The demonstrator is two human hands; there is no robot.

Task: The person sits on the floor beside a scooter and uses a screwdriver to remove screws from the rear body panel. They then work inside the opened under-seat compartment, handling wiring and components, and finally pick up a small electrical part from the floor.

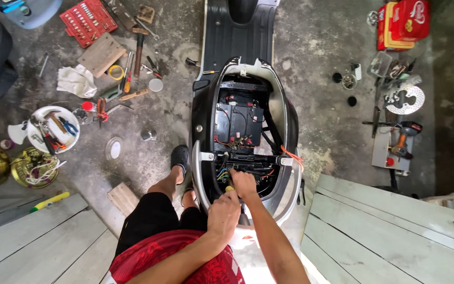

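Bare concrete floor (321, 42), tools lying all over it. Far left, a white bucket (53, 128) is sitting full of pliers, a red socket set (88, 20) above it. Centre, a scooter (244, 131) is standing with its seat bay open, black batteries (238, 122) showing. Left hand (224, 214) is closing around a yellow-handled screwdriver (229, 189) at the bay's near edge. Right hand (244, 183) is pinching the wires (222, 174) just beside it. Far right, a cordless drill (404, 138) is lying on the floor.

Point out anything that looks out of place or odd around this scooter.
Orange wires hang loose over the right rim of the open scooter body. Hand tools lie scattered across the concrete floor at upper left rather than in the red socket tray.
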